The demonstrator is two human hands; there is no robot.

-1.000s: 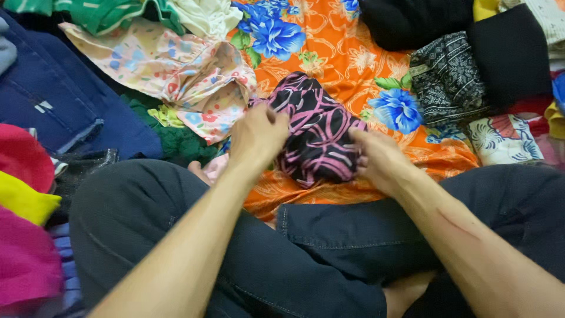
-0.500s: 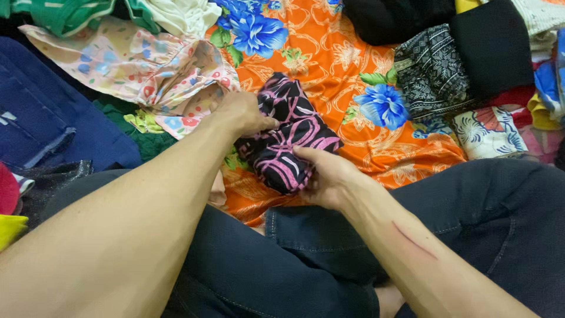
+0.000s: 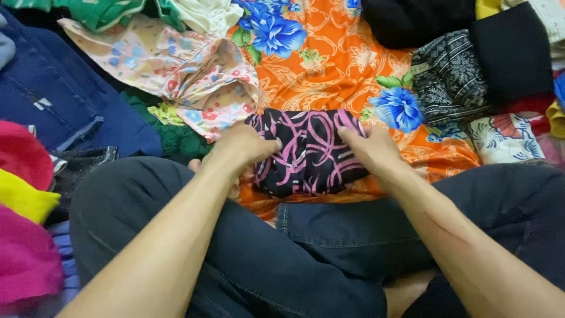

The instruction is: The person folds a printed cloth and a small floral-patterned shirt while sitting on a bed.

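A black garment with pink swirls, apparently folded, is pinched at both ends by the left hand and the right hand, fingers closed on it, flattened on the orange floral cloth.

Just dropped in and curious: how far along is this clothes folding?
Partly done, it seems. The black and pink garment is already a compact bundle on the orange floral cloth, with the left hand and right hand pressing its two ends. The pale floral garment and green garment beside it lie crumpled, unfolded.
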